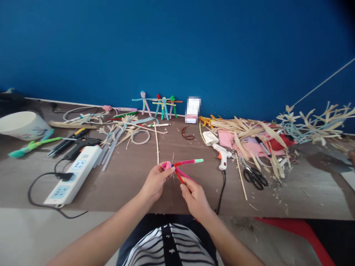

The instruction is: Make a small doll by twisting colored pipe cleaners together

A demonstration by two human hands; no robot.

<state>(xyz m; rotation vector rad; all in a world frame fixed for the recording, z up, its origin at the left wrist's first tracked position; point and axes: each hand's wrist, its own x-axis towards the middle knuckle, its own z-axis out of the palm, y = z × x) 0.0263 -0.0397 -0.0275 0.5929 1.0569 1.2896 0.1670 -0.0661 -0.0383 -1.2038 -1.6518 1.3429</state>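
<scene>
Striped black-and-white top [144, 251]; black front band [168, 240], pale star shapes [172, 251].

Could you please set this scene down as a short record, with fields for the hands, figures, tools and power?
Left hand: pinching a pink-and-red fuzzy pipe-cleaner piece
Right hand: gripping a red stem of that piece
Figures: four multicoloured fuzzy stick figures, upright before the blue wall
Tools: white-and-orange glue gun, black-handled scissors
Power: white rectangular power strip, black plug inserted
</scene>
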